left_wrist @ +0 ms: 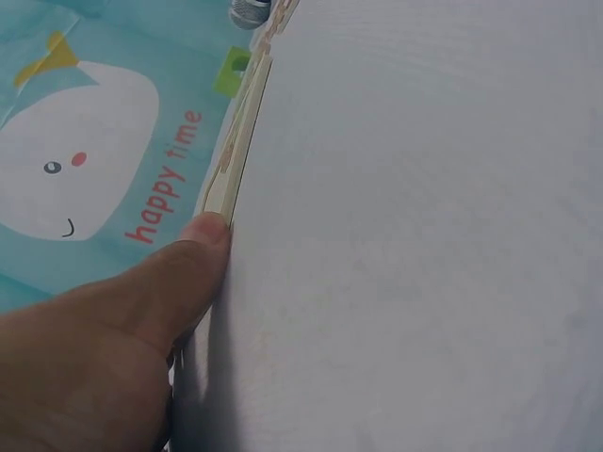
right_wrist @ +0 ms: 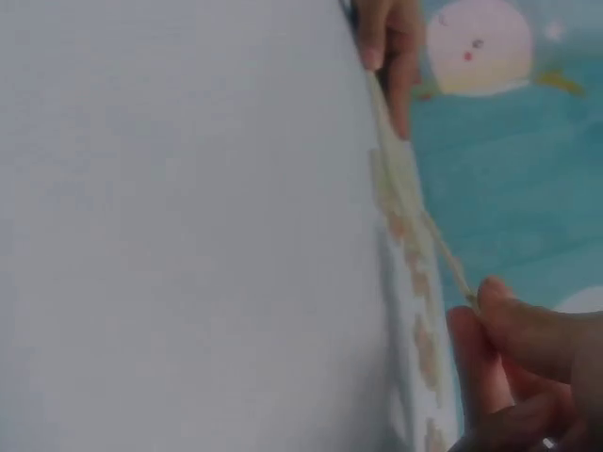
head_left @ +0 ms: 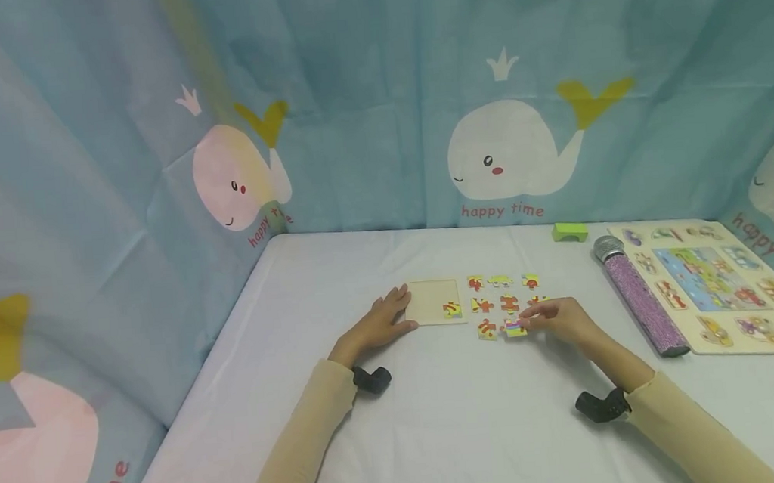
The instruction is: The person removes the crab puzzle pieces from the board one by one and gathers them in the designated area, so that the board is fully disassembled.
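A square wooden puzzle board [head_left: 432, 297] lies on the table with one puzzle piece [head_left: 451, 310] in its lower right corner. My left hand [head_left: 381, 321] holds the board at its left side, the thumb [left_wrist: 207, 229] against the near edge and the fingers along the left side. My right hand [head_left: 557, 319] pinches a rainbow-striped puzzle piece [head_left: 515, 328] between thumb and fingertips. In the right wrist view this piece [right_wrist: 450, 254] is tilted and seen edge-on. Several loose pieces, among them a red one [head_left: 509, 303] and a lower left one [head_left: 486, 330], lie in rows right of the board.
A microphone [head_left: 644, 301] with a glittery pink handle lies to the right. Beyond it is a larger picture puzzle board [head_left: 697, 331]. A green arch block [head_left: 569, 232] stands near the back edge, before the whale-print curtain [head_left: 367, 160].
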{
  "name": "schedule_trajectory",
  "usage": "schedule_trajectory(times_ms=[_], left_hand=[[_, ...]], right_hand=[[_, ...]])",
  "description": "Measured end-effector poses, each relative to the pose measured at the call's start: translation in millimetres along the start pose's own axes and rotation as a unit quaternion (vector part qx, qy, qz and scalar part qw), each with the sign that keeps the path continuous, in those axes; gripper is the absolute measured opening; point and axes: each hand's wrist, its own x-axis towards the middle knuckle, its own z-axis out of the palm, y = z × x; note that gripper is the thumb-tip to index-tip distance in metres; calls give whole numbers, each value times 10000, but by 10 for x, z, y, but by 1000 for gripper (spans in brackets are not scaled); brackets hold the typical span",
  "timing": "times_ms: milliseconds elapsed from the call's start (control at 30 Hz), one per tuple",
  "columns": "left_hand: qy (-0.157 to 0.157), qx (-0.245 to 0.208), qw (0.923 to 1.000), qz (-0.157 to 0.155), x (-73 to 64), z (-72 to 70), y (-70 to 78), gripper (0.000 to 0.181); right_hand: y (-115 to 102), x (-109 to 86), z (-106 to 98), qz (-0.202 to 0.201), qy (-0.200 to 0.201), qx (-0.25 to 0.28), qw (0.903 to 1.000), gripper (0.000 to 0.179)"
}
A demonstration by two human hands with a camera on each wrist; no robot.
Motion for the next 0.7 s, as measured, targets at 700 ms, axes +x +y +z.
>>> schedule_trajectory(times_ms=[700], left_hand=[[23,41,10000,-5,13,11,-24,73]], right_hand=[[95,50,90,-162,291,-653,9973,23]])
